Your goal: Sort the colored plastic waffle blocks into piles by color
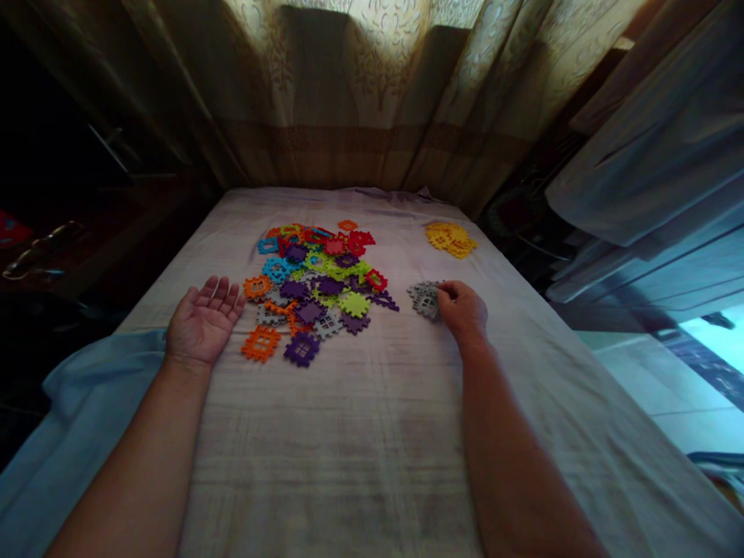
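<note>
A heap of interlocking plastic tiles in mixed colours lies in the middle of the cloth, with a purple tile [301, 349] and an orange tile [261, 343] at its near edge. My left hand [204, 319] rests palm up to the left of the heap, fingers stretched and holding nothing. To the right of the heap, my right hand [463, 308] pinches a grey tile at the edge of a small group of grey tiles [426, 302]. Its fingertips partly hide the tile. Farther back on the right is a separate pile of yellow tiles [451, 239].
A pale checked cloth [325, 465] covers the bed-like surface. Patterned curtains [360, 101] hang behind its far edge. Light blue fabric [110, 403] lies at the left edge, and pale cloth [645, 147] hangs at the right.
</note>
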`<move>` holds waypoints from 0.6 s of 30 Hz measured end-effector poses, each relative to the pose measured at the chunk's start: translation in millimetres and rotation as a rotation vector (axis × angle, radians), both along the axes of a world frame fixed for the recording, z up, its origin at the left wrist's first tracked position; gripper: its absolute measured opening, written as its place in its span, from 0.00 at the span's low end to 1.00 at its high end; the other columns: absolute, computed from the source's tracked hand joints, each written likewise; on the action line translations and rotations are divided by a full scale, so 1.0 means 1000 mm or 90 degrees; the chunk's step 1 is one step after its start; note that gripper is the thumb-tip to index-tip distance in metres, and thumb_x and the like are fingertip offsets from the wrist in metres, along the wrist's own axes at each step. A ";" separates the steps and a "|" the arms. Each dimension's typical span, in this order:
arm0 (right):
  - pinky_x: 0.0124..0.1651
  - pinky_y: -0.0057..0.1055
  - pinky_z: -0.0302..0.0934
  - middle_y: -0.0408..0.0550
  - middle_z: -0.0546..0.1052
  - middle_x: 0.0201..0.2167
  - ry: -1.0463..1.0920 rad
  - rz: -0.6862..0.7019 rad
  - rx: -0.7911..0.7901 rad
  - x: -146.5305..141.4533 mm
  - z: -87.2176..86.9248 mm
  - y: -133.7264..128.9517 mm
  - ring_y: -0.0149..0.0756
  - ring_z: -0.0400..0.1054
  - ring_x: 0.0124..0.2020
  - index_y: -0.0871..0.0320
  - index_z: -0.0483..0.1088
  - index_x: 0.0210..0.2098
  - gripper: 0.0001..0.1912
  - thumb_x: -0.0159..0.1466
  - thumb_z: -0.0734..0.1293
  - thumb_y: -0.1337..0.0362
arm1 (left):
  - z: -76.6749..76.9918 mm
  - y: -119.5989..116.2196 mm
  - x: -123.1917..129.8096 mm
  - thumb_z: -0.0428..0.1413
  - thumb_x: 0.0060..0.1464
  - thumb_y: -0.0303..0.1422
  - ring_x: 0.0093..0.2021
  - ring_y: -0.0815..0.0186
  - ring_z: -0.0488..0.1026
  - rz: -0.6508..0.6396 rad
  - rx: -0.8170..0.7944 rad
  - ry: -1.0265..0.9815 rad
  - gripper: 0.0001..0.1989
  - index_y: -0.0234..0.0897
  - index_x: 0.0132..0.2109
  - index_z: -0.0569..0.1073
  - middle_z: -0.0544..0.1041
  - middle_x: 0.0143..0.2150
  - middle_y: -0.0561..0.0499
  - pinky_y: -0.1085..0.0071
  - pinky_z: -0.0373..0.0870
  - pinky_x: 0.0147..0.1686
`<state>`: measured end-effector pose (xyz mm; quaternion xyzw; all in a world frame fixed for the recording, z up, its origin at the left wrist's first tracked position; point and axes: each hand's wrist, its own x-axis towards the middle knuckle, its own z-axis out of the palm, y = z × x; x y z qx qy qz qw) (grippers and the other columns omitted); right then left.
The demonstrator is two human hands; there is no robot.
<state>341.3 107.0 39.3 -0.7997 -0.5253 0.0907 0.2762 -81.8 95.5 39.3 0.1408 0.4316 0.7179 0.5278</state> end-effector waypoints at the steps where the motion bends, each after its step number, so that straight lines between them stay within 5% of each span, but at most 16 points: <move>1: 0.46 0.36 0.65 0.53 0.80 0.41 -0.002 -0.005 0.002 0.001 -0.003 0.001 0.43 0.73 0.42 0.57 0.77 0.43 0.15 0.61 0.62 0.63 | 0.000 0.000 0.000 0.48 0.61 0.37 0.46 0.63 0.78 0.001 -0.001 0.003 0.12 0.40 0.38 0.75 0.81 0.41 0.47 0.64 0.78 0.47; 18: 0.44 0.37 0.63 0.54 0.77 0.40 -0.054 -0.019 0.050 0.007 -0.018 0.006 0.42 0.69 0.39 0.58 0.78 0.37 0.14 0.58 0.63 0.62 | 0.002 0.000 0.001 0.45 0.63 0.37 0.45 0.64 0.79 -0.003 -0.005 0.001 0.16 0.40 0.37 0.76 0.81 0.42 0.47 0.65 0.79 0.44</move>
